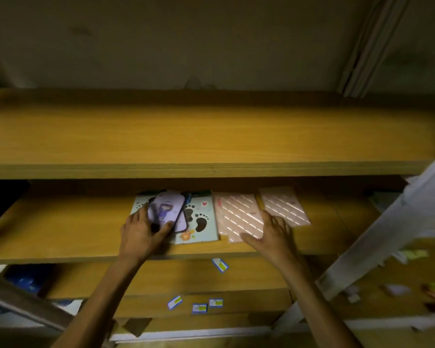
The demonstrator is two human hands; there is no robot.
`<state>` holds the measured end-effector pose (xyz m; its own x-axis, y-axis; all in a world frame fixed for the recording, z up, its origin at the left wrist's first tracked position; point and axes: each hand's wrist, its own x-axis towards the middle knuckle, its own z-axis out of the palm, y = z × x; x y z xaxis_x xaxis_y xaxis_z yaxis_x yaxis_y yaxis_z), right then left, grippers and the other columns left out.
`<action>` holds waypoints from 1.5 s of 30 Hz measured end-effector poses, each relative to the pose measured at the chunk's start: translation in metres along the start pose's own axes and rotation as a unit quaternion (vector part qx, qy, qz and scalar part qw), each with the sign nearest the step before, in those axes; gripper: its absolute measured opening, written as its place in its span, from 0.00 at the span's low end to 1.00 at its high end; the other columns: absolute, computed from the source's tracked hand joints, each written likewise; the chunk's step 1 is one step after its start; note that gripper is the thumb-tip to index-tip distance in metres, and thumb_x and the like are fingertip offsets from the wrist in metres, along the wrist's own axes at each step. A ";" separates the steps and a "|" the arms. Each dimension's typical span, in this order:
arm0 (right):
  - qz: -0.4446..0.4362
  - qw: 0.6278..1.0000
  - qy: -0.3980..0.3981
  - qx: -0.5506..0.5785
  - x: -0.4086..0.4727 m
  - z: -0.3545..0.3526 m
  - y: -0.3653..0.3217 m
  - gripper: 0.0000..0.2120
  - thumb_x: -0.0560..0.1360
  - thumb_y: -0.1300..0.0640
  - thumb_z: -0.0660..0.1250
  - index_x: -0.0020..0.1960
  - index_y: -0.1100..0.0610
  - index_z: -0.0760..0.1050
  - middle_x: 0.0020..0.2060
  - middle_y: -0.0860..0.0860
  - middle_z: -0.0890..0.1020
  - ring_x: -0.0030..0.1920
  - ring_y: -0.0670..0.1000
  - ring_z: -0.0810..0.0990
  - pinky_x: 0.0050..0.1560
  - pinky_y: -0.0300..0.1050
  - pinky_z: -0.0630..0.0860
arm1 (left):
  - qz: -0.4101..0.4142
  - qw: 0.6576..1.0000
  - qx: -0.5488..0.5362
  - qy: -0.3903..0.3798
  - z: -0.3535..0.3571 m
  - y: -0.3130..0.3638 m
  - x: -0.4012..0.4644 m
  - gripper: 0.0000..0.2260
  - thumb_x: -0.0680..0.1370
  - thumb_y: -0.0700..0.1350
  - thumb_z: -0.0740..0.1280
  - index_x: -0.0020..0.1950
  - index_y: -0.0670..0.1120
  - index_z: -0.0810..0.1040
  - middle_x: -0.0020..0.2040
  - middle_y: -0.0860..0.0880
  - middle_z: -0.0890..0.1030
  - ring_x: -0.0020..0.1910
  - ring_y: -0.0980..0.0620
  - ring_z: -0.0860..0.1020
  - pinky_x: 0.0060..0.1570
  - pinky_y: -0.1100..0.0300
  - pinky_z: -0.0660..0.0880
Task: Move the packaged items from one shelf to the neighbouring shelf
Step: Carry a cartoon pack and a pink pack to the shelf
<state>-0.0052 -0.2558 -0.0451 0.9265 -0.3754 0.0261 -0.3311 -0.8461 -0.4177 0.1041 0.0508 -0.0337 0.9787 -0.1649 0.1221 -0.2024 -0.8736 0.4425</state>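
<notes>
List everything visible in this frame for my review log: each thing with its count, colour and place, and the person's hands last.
Upper shelf: one, yellow-brown wood, across the frame, nothing seen on it.
Middle shelf: one, same wood, holds the packaged items.
Purple packet: one, cartoon figure print, atop the left pile.
Footprint packet: one, pale blue-green with dark footprints, under the purple packet.
Pink striped packets: two, pink with white diagonal dashes, right of the footprint packet.
Small labels: four, white and blue, on the lower shelf fronts.
White post: one, slanting at right.
Left hand: grips the purple packet.
Right hand: fingers flat on the pink striped packets.
</notes>
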 end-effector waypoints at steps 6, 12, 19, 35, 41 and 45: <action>0.047 0.997 0.003 0.061 -0.004 0.009 -0.023 0.45 0.66 0.36 0.71 0.75 0.49 0.55 0.74 0.52 0.63 0.74 0.57 0.57 0.72 0.53 0.57 | 0.008 0.996 -0.079 0.025 -0.004 0.005 0.005 0.40 0.66 0.61 0.74 0.69 0.41 0.68 0.57 0.37 0.78 0.55 0.36 0.75 0.49 0.46 0.75; 0.090 0.994 0.008 0.060 0.000 0.010 -0.023 0.48 0.65 0.33 0.70 0.76 0.52 0.54 0.74 0.53 0.62 0.74 0.58 0.57 0.73 0.55 0.56 | 0.007 0.988 -0.149 0.031 -0.008 0.003 0.005 0.39 0.66 0.50 0.79 0.72 0.42 0.65 0.66 0.39 0.71 0.61 0.38 0.73 0.52 0.49 0.74; 0.124 0.963 0.006 0.238 0.006 0.012 -0.020 0.49 0.60 0.48 0.81 0.74 0.53 0.59 0.70 0.54 0.64 0.69 0.58 0.65 0.63 0.50 0.72 | -0.046 0.965 -0.258 0.000 -0.014 0.001 0.011 0.36 0.68 0.45 0.78 0.72 0.44 0.67 0.65 0.39 0.72 0.64 0.40 0.71 0.63 0.49 0.71; 0.043 0.851 0.067 0.520 -0.024 -0.013 -0.015 0.25 0.76 0.68 0.66 0.67 0.47 0.65 0.61 0.52 0.76 0.51 0.50 0.82 0.29 0.42 0.80 | -0.026 0.835 -0.540 -0.104 -0.012 0.024 -0.018 0.26 0.73 0.31 0.70 0.66 0.52 0.70 0.52 0.48 0.84 0.48 0.50 0.84 0.43 0.45 0.81; 0.039 0.843 0.122 0.522 -0.072 -0.054 0.024 0.29 0.75 0.64 0.68 0.73 0.51 0.61 0.63 0.50 0.75 0.54 0.43 0.81 0.39 0.40 0.80 | 0.043 0.835 -0.527 -0.156 0.006 0.076 -0.030 0.28 0.72 0.32 0.71 0.68 0.52 0.70 0.51 0.51 0.84 0.48 0.55 0.83 0.40 0.60 0.81; 0.049 0.859 0.194 0.472 -0.113 -0.084 0.056 0.32 0.69 0.53 0.70 0.70 0.46 0.64 0.63 0.43 0.75 0.60 0.43 0.78 0.46 0.46 0.82 | 0.059 0.788 -0.566 -0.234 0.018 0.125 -0.047 0.28 0.73 0.29 0.68 0.69 0.50 0.68 0.54 0.48 0.82 0.46 0.50 0.84 0.34 0.58 0.81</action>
<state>-0.1436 -0.2925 0.0053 0.7120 -0.6805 0.1734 0.0585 -0.1886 -0.9803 0.0333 -0.0587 -0.0001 0.8021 -0.5971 -0.0024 0.0662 0.0848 0.9942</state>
